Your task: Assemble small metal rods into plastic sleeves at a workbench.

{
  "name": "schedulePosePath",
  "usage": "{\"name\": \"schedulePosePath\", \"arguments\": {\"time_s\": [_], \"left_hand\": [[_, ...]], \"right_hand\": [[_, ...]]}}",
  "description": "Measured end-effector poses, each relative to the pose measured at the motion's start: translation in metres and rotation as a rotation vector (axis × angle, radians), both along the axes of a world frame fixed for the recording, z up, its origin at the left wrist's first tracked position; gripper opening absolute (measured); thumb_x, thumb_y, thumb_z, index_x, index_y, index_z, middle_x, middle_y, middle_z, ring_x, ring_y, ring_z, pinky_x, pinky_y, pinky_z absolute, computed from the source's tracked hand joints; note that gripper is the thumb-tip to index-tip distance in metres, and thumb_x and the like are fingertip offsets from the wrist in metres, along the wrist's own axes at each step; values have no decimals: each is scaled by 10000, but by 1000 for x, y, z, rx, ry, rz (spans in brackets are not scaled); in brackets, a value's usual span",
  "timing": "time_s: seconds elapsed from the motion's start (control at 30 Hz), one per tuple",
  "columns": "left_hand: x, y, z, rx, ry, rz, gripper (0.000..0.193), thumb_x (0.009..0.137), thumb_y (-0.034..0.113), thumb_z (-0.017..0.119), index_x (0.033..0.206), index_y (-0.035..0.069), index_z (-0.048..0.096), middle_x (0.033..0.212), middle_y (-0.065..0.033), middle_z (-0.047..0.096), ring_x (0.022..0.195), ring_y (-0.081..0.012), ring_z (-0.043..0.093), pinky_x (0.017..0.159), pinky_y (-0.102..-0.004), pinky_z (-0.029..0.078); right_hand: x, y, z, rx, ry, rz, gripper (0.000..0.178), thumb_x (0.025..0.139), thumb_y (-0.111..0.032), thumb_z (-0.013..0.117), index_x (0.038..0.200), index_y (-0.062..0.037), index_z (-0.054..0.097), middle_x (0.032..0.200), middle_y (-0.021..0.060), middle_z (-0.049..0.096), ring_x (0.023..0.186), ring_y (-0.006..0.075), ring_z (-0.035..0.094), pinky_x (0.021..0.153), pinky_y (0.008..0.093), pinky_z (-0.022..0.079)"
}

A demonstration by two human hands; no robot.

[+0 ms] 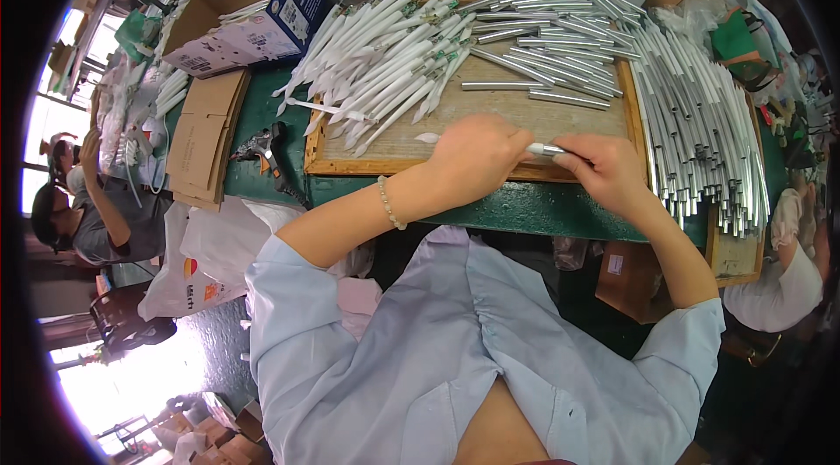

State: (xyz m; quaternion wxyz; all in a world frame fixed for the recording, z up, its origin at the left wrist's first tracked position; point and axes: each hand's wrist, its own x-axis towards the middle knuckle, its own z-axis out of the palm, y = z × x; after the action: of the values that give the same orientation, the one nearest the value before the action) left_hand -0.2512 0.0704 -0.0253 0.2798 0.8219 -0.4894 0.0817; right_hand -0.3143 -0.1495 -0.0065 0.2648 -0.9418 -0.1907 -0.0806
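Note:
Over the front of a wooden-framed tray, my left hand is closed around a slim white stick whose pointed white tip pokes out on its left side. My right hand pinches a silver metal tube that shows between both hands, in line with the white stick. How far one sits inside the other is hidden by my fingers. A heap of white sticks with pointed ends lies at the tray's left. Loose silver tubes are scattered across its back and right.
Tubes with white ends are stacked at the right. Black-and-orange pliers, folded cardboard and an open box stand left on the green table. A white plastic bag hangs below. Other people sit at far left and right.

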Motion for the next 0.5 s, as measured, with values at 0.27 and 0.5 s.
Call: {"name": "schedulePosePath", "arguments": {"time_s": [0.27, 0.5], "left_hand": [[15, -6, -16, 44, -83, -16, 139, 808, 191, 639, 805, 62, 588, 726, -90, 591, 752, -302, 591, 644, -424, 464], [44, -6, -21, -34, -163, 212, 138, 791, 168, 631, 850, 49, 597, 899, -102, 580, 845, -277, 577, 730, -388, 486]], "right_hand": [[9, 0, -6, 53, 274, -135, 221, 852, -190, 652, 998, -26, 677, 846, 129, 656, 782, 306, 633, 684, 351, 483], [26, -10, -9, -29, 148, -38, 215, 852, -192, 642, 974, -16, 655, 975, 125, 592, 928, 322, 575, 803, 390, 455]]}}
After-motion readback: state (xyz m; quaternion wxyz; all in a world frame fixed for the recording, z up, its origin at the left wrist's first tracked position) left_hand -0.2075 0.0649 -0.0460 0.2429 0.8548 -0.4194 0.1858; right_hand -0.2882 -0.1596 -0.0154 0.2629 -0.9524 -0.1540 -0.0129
